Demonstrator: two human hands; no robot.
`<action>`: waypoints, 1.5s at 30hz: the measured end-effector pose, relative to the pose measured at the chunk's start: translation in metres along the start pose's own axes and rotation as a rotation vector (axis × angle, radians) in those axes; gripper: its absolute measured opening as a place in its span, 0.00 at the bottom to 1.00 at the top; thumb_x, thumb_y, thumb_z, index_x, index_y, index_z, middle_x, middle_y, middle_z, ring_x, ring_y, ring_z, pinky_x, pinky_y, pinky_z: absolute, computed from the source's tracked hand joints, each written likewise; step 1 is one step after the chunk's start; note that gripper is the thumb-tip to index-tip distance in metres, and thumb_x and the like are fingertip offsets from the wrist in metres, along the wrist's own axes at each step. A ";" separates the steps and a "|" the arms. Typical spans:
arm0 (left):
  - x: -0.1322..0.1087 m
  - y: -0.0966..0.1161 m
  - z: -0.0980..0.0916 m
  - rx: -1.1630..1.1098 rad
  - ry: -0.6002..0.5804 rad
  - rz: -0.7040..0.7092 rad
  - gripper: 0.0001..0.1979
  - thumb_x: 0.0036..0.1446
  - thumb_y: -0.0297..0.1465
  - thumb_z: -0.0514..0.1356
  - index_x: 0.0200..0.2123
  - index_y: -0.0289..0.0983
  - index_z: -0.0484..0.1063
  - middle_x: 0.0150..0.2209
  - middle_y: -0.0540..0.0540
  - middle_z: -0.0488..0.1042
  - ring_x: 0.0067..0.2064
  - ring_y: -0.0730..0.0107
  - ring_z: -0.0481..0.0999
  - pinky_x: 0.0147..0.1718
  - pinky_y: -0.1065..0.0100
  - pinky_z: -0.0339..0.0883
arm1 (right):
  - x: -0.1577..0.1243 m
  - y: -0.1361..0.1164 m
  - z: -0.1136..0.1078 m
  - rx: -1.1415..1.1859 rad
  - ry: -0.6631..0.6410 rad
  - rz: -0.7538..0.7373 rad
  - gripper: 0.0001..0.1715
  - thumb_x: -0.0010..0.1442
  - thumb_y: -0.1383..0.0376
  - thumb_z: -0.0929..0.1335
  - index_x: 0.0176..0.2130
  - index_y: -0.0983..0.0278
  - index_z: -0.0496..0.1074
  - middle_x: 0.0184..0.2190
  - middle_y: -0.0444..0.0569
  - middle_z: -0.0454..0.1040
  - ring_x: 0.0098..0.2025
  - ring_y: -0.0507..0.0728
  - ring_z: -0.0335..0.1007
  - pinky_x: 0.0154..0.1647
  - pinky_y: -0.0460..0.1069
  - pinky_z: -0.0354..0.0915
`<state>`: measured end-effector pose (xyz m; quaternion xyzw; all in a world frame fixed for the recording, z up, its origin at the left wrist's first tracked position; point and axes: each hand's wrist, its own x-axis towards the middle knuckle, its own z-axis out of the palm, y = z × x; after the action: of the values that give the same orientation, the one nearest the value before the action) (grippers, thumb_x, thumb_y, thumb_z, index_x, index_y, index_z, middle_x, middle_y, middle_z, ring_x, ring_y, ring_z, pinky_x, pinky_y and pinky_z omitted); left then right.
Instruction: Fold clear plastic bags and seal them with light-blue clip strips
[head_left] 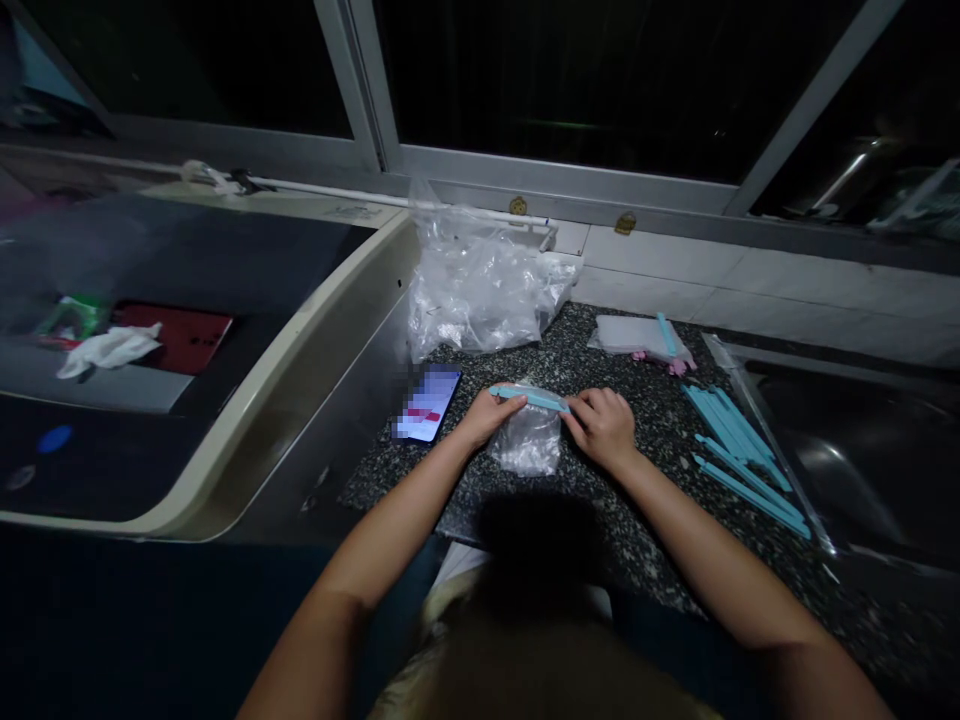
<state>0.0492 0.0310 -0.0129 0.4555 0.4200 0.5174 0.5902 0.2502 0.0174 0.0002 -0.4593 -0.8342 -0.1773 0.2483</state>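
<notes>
A long light-blue bag clip lies across the top of a small clear plastic bag in front of me. My left hand grips the clip's left end, the thumb lying along it. At the other end, the fingers of my right hand are closed on the clip's tip. The bag hangs below the clip, crumpled and shiny, close to the dark speckled counter. What it holds, I cannot tell. Several similar blue clips lie loose to the right of my right hand.
A lit phone rests left of my left hand. Behind are a heap of clear plastic bags and a packet of flat bags with a blue clip. A large beige-edged machine stands left; a metal sink lies right.
</notes>
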 end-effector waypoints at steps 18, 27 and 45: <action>0.101 -0.018 0.102 -0.080 0.076 -0.090 0.29 0.43 0.30 0.63 0.51 0.37 0.61 0.25 0.53 0.70 0.23 0.77 0.66 0.24 0.73 0.62 | 0.015 0.136 0.003 -0.268 -0.048 0.343 0.21 0.56 0.55 0.61 0.32 0.67 0.75 0.27 0.56 0.71 0.32 0.59 0.63 0.29 0.50 0.52; 0.159 -0.033 0.146 0.408 0.072 0.212 0.34 0.48 0.30 0.60 0.59 0.38 0.54 0.47 0.40 0.67 0.33 0.71 0.71 0.41 0.66 0.63 | 0.046 0.182 0.017 -0.321 -0.169 0.633 0.22 0.54 0.57 0.62 0.35 0.73 0.75 0.32 0.66 0.73 0.36 0.65 0.68 0.31 0.52 0.57; 0.154 -0.051 0.145 1.187 0.016 0.308 0.20 0.54 0.34 0.53 0.51 0.38 0.64 0.55 0.39 0.57 0.55 0.58 0.59 0.52 0.60 0.56 | 0.052 0.185 0.032 -0.366 -0.407 0.824 0.23 0.55 0.57 0.61 0.41 0.72 0.72 0.36 0.64 0.74 0.40 0.65 0.71 0.34 0.52 0.62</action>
<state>0.2183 0.1665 -0.0331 0.7580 0.5704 0.2778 0.1511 0.3765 0.1645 0.0171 -0.8124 -0.5699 -0.1147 0.0447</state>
